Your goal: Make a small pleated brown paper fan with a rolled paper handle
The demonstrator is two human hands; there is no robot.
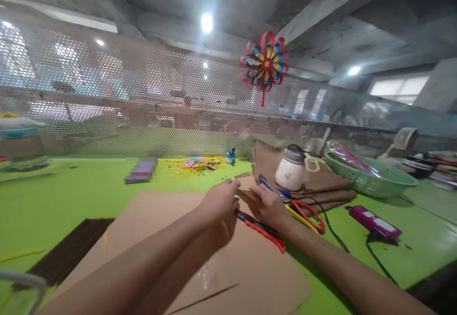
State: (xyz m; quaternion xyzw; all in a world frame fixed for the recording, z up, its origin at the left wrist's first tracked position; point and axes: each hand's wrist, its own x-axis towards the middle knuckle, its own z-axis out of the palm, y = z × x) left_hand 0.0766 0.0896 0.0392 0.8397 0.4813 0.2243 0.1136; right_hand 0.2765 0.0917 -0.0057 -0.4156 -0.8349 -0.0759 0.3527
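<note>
1. Near left, a dark stick bundle (71,251) lies beside the big cardboard sheet (153,229), untouched.
2. The left hand (221,203) is curled up, its fingertips pinching the left edge of a small brown piece (245,185) at the sheet's far edge.
3. A red box cutter (264,231) lies loose on the sheet, just under both hands.
4. The right hand (267,205) sits on the piece's right side. Can't tell if it's gripping or just pressing.
5. Looks to me like the piece is being lined up. The next move would need one hand freed for the cutter, or for the scissors (299,204) just right.
</note>
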